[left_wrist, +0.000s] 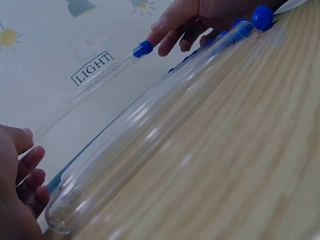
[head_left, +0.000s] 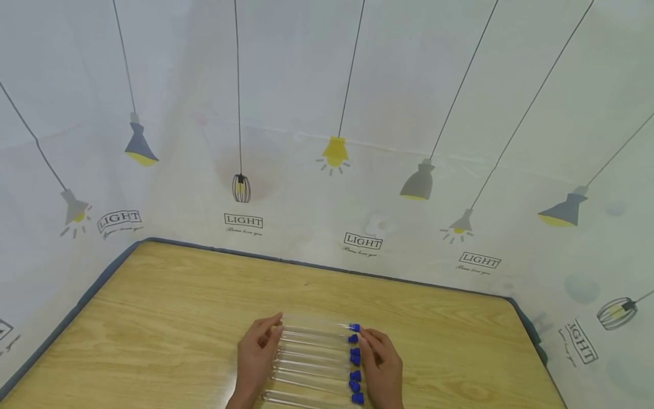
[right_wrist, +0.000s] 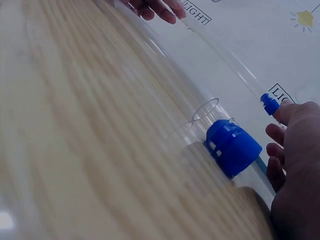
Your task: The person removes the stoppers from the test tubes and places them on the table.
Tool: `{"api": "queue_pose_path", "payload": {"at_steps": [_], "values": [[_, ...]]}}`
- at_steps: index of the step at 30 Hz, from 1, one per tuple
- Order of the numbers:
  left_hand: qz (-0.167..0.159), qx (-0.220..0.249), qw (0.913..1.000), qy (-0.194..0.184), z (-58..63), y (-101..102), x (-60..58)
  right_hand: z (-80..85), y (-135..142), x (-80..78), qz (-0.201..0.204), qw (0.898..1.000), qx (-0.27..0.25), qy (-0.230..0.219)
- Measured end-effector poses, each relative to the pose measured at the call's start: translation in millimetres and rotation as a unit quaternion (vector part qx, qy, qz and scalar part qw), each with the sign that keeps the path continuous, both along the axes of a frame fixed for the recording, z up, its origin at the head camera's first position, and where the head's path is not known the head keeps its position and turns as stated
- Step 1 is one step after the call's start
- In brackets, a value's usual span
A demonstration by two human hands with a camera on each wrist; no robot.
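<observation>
Between my two hands, a clear test tube (left_wrist: 80,101) with a blue cap (right_wrist: 270,104) is held raised above the table. My left hand (head_left: 257,355) pinches its uncapped end with thumb and fingertips. At the other end, my right hand (head_left: 382,363) holds the cap by the fingertips, thumb against it. Below, several more capped test tubes (head_left: 317,358) lie side by side on the wooden table, their blue caps (head_left: 357,398) lined up on the right. In the right wrist view, a large blue cap (right_wrist: 232,147) of a lying tube is close to the camera.
The wood-grain table (head_left: 168,318) has a dark edge strip (head_left: 281,261) along its back. Behind it hangs a pale curtain (head_left: 296,210) printed with lamps and the word LIGHT. Nearest the front, one tube (head_left: 291,399) lies slightly apart from the row.
</observation>
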State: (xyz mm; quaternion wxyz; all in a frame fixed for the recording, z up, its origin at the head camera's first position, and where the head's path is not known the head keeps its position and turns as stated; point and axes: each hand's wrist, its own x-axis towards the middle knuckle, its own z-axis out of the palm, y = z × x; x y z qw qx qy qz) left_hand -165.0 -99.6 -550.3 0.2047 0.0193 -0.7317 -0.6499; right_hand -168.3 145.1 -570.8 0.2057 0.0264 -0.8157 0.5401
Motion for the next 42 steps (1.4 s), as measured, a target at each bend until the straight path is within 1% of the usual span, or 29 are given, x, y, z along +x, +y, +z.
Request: {"api": "queue_pose_path", "payload": {"at_steps": [3, 5, 7, 10, 12, 14, 16, 18, 23, 26, 30, 33, 36, 39, 40, 42], "values": [[-0.007, 0.021, 0.9996, 0.019, 9.1, 2.1, 6.4, 0.4, 0.1, 2.4, -0.007, 1.0, -0.008, 0.009], [-0.016, 0.036, 0.9986, 0.036, 12.4, 3.0, 10.0, 0.5, 0.3, 4.0, -0.009, 1.0, -0.01, 0.025], [-0.022, 0.048, 0.998, 0.036, 8.3, 2.6, 11.1, 1.1, 0.3, 5.8, -0.009, 0.999, -0.015, 0.047], [-0.028, 0.061, 0.9968, 0.043, -0.9, 0.8, 11.6, 2.0, -0.7, 9.2, -0.016, 0.998, -0.036, 0.05], [-0.035, 0.069, 0.996, 0.046, -6.8, -0.9, 11.7, 2.9, -2.0, 11.9, -0.029, 0.997, -0.053, 0.038], [-0.047, 0.083, 0.9936, 0.061, -9.8, -1.9, 12.3, 3.6, -3.4, 14.4, -0.042, 0.997, -0.069, 0.021], [-0.059, 0.098, 0.9904, 0.077, -11.4, -2.4, 12.9, 4.9, -4.7, 16.8, -0.05, 0.996, -0.079, 0.01], [-0.068, 0.119, 0.9869, 0.086, -11.4, -2.2, 14.1, 6.6, -6.0, 19.3, -0.049, 0.993, -0.103, 0.007], [-0.076, 0.15, 0.98, 0.106, -8.8, -2.0, 17.6, 8.5, -8.5, 24.8, -0.028, 0.989, -0.143, 0.007], [-0.08, 0.154, 0.9776, 0.119, -7.4, -2.2, 19.5, 7.3, -8.8, 26.4, -0.015, 0.99, -0.137, 0.02], [-0.098, 0.16, 0.9742, 0.126, -7.4, -2.2, 20.5, 5.1, -8.5, 25.8, 0.003, 0.989, -0.14, 0.041], [-0.113, 0.163, 0.9713, 0.131, -7.6, -1.6, 20.5, 4.2, -7.5, 25.7, 0.017, 0.99, -0.132, 0.037], [-0.121, 0.16, 0.9722, 0.121, -6.6, -1.0, 21.1, 3.8, -6.3, 26.0, 0.041, 0.992, -0.11, 0.041], [-0.121, 0.153, 0.9761, 0.097, -4.6, -0.5, 22.4, 2.5, -4.5, 24.6, 0.073, 0.99, -0.099, 0.067], [-0.121, 0.15, 0.9764, 0.098, -4.9, -0.3, 22.3, 1.8, -3.8, 23.7, 0.084, 0.989, -0.098, 0.078], [-0.123, 0.144, 0.9758, 0.11, -5.8, -0.3, 21.6, 10.9, -5.3, 25.7, 0.098, 0.987, -0.099, 0.084]]}}
